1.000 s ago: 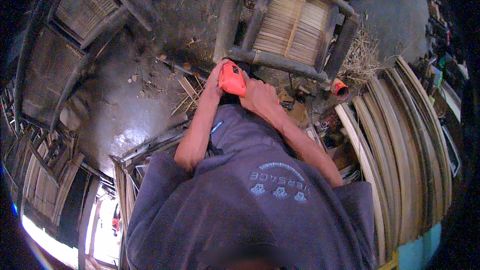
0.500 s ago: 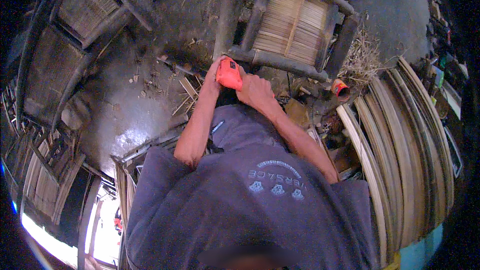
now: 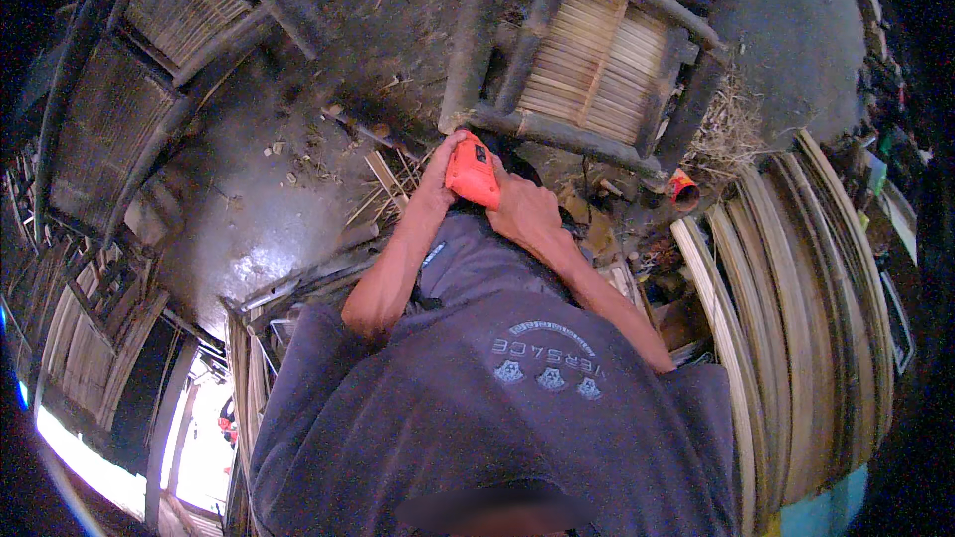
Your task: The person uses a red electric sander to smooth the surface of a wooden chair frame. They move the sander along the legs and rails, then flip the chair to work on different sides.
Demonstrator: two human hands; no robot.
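Note:
Both my hands are on an orange-red power tool [image 3: 471,174] with a rounded housing and a small dark panel, held in front of my waist. My right hand [image 3: 527,211] closes around its right, near side. On the other side, my left hand [image 3: 436,179] is pressed along the tool's left flank with the fingers curled toward its far end. The tool's tip is hidden from above. Just beyond it stands a dark bamboo frame [image 3: 562,131] with thick poles and a panel of pale slats [image 3: 597,55]; its near left corner lies closest to the tool.
Long curved bamboo strips [image 3: 786,318] are stacked at the right. A red can [image 3: 682,191] lies near the frame's right corner, beside loose shavings [image 3: 726,129]. Another bamboo piece [image 3: 149,80] stands at the far left. Thin sticks [image 3: 383,184] litter the floor left of my hands.
The tool and both hands sit slightly lower and to the right in view. The bamboo frame has shifted the same way, so the view itself has moved. My grip looks unchanged.

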